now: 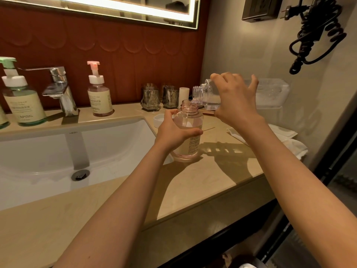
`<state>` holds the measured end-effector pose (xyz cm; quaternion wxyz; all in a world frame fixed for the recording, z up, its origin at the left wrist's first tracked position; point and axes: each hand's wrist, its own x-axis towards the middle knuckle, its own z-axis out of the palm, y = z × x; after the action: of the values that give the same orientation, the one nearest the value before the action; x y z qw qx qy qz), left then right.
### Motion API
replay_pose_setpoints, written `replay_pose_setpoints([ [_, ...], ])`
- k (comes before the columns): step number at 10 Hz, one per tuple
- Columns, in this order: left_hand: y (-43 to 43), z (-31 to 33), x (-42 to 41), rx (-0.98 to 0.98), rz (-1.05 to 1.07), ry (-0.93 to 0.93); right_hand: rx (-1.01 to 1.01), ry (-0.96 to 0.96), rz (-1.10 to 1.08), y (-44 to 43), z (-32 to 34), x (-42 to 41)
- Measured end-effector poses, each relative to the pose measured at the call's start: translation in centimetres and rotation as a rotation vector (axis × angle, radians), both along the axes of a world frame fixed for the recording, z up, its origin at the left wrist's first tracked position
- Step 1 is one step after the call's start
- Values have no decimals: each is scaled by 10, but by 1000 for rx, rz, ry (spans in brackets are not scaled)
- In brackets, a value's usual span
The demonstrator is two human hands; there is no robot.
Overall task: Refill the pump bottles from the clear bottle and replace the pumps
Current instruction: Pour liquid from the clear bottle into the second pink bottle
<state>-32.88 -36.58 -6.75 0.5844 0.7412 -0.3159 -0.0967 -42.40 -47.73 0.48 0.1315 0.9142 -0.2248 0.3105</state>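
Note:
My left hand (174, 131) grips an open pink pump bottle (190, 120) standing upright on the counter (202, 182) by the sink's right edge; its pump is off. My right hand (234, 97) holds the clear bottle (207, 93) tipped on its side, its threaded mouth just above the pink bottle's neck, and clear liquid runs from it into the neck. A second pink pump bottle (99, 95) with its pump on stands behind the sink. At far left stands a green pump bottle (23, 99), also with its pump on.
A chrome faucet (59, 88) rises behind the white sink (58, 151). Two glass tumblers (160, 96) and a small white dish (160, 119) sit at the back of the counter. White cloths (286, 138) lie at right. A black coiled cord (316, 31) hangs on the wall.

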Motion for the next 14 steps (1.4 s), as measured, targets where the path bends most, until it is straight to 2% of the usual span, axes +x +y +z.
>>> replay_pose_setpoints([
  [14, -1, -1, 2, 5, 4, -1, -33, 32, -7, 0, 4, 2],
])
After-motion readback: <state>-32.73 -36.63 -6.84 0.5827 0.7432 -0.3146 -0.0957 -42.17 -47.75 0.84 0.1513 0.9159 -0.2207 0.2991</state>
